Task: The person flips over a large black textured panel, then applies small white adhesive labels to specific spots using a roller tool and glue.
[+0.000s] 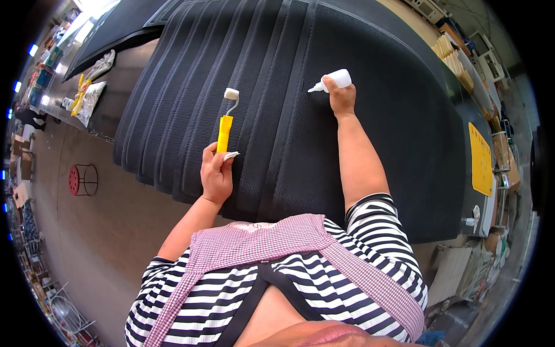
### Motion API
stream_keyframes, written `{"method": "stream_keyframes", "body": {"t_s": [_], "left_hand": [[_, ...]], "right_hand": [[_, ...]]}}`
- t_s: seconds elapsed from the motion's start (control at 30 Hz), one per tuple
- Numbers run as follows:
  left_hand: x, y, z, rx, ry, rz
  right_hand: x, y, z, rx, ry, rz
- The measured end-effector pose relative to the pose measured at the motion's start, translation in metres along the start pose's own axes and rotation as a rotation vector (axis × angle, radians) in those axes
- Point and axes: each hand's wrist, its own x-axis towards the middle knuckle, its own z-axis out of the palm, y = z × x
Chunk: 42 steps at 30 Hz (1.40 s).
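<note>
My left hand [216,178] is closed round the yellow handle of a small paint roller [224,134], whose pale roller head points away from me. A small white scrap [231,155] also sticks out between the fingers of that hand. Farther off and to the right, my right hand [342,99] grips a white squeeze bottle [339,78]. Its thin nozzle is tilted to the left, just over the black ribbed mat [370,150]. Long raised strips run along the mat's left part, while its right part is flatter. No liquid at the nozzle can be made out.
Bags and yellow-handled items [87,98] lie on the dark table at the left. A red-topped stool [75,180] stands on the floor below. On the right edge is a yellow perforated panel [480,159]. More black mats [118,29] lie at the far left.
</note>
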Motion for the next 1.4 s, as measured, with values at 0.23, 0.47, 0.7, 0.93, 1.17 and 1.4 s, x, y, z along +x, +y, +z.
{"method": "stream_keyframes", "body": {"t_s": [0.23,0.47,0.7,0.93,1.17,1.4], "left_hand": [[-0.003,0.005,-0.008,0.028,0.007,-0.020],[-0.001,0.004,-0.006,0.016,0.000,-0.011],[-0.001,0.004,-0.008,0.030,0.013,-0.003],[0.000,0.003,-0.007,0.015,0.002,0.001],[0.000,0.000,-0.009,0.030,-0.001,0.023],[0.001,0.002,-0.009,0.018,-0.001,0.010]], "right_hand": [[-0.005,-0.012,0.010,0.067,-0.079,0.008],[-0.007,-0.016,0.008,0.001,-0.065,-0.026],[-0.004,-0.011,0.009,0.037,-0.050,-0.064],[-0.001,-0.012,0.016,0.066,0.067,0.032],[-0.001,-0.013,0.022,-0.152,0.071,-0.004],[-0.001,-0.012,0.020,-0.156,0.093,-0.022]]}}
